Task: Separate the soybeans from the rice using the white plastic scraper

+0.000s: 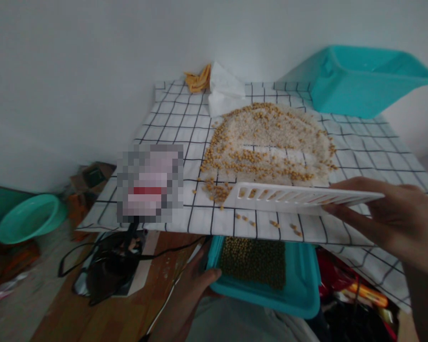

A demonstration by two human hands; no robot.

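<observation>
My right hand [395,223] grips the right end of a white slotted plastic board [288,204], tilted nearly edge-on over the near part of the checked cloth. Just beyond it, yellow soybeans [249,159] lie mixed with pale rice-like grains [271,130] in a wide spread heap. A few loose beans [274,223] dot the cloth near the table edge. Below that edge, my left hand [198,280] clasps the left rim of a teal tray [301,280], its thumb over the rim. Inside the tray are dark green beans [257,266] and some yellow beans [237,247].
A teal bin [356,90] stands at the back right, and a white tissue [226,88] and orange cloth [199,80] at the back. A pixelated object [148,185] is on the left. On the floor are a green basin [28,218], a black bag [110,270] and a cardboard box [92,175].
</observation>
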